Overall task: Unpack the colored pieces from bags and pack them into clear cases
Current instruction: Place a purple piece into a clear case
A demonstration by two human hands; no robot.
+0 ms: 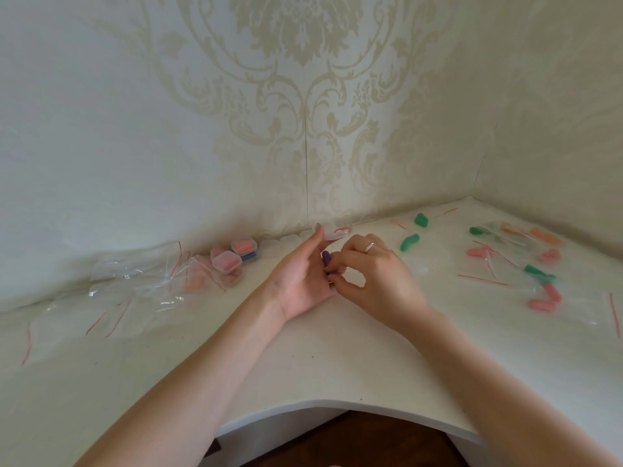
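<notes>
Both hands meet over the white corner table (337, 372), handling purple pieces and a clear case.

The left hand (300, 281) lies palm up, fingers nearly straight, with a clear case (332, 234) held at its fingertips. The right hand (374, 274), fingers curled, pinches the purple pieces (327, 262) against the left fingers. Left of the hands, stacked clear cases (232, 261) contain pink pieces, one blue; empty bags (141, 281) lie beside them. To the right, two loose green pieces (409, 242) lie near bags (526, 257) holding pink, green and orange pieces.
</notes>
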